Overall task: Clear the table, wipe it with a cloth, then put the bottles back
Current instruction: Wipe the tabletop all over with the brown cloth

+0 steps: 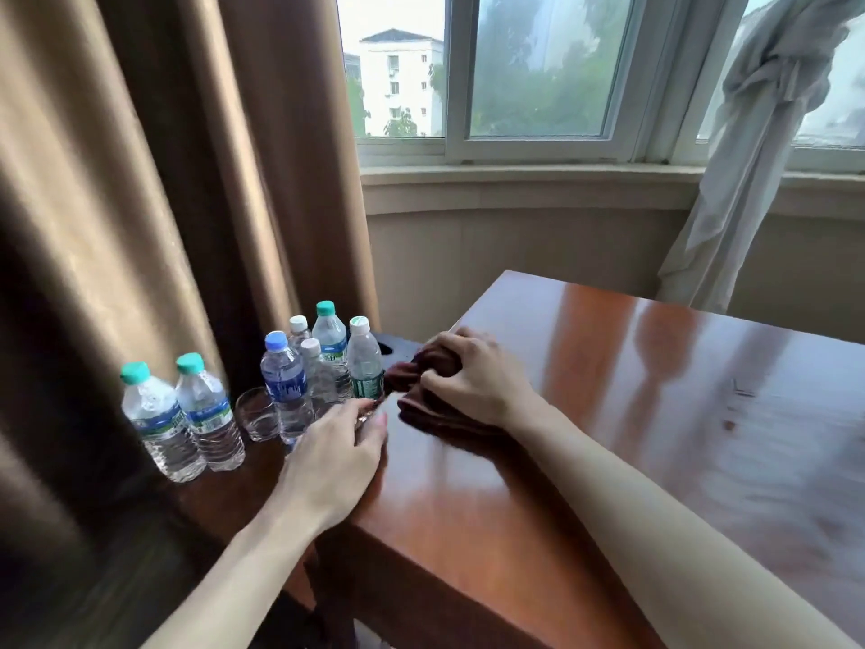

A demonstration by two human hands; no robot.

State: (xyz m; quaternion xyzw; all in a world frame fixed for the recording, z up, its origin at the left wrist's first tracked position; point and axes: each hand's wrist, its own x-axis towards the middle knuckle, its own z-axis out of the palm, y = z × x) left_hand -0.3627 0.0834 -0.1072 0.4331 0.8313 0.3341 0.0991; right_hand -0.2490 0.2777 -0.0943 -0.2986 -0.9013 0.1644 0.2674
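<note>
Cloth (433, 391), dark brown, sits bunched at the bench (608, 414) left edge w/ your right hand (472, 377) curled round its top. Soft, light, floppy: it'll fold under itself, so press flat w/ the palm rather than pinch a corner. Left hand (337, 456) rests at the bench edge, fingertips curled; can't tell if it's holding anything. Bottles (299, 372) stand on a lower side surface just beside the bench, next to a glass (256, 414). They're full, so heavier and slick plastic; grab mid-body, not the cap.
</note>
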